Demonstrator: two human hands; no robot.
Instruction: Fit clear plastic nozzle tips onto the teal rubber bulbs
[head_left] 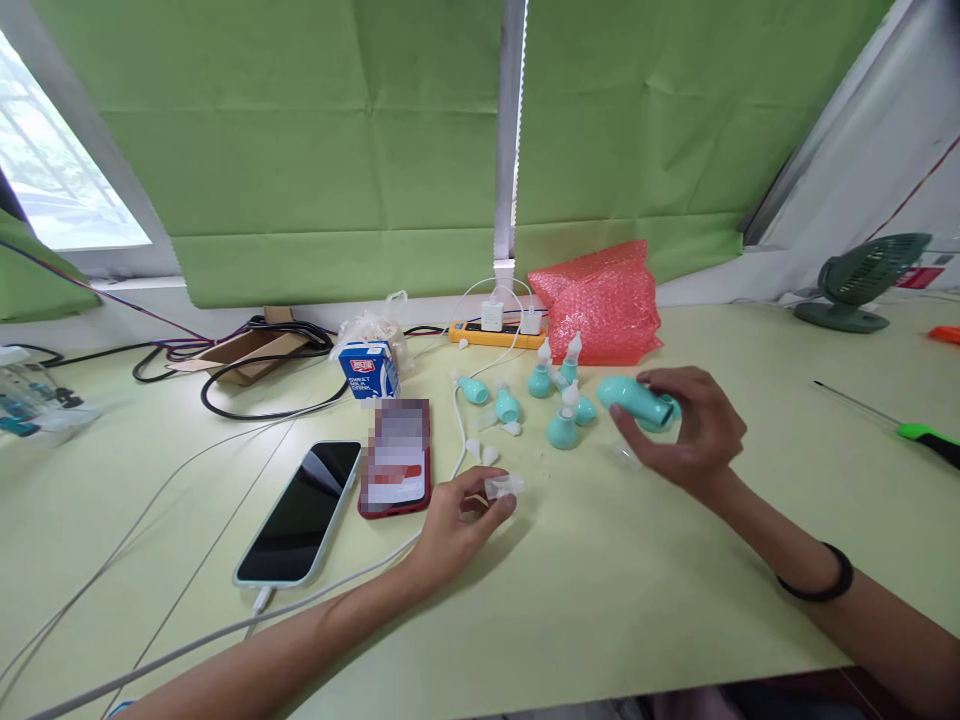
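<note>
A pale green surface [637,600] carries everything, and the pink bubble-wrap bag [600,300] at its far edge serves as the landmark. Well to the left of the bag and nearer the person lie a dark-screened phone [300,512] on a white cable and, beside it, a red phone [395,458]. A blue drink carton [370,368] stands left of the bag. Just in front of the bag sits a cluster of teal bulb aspirators [561,400] with white tips. In front of the bag and slightly right, the right hand [686,430] curls closed around a teal bulb [634,400], lifted off the surface. Farther in front and to the left, the left hand [457,520] pinches a small clear cap [503,486] between thumb and fingertips.
</note>
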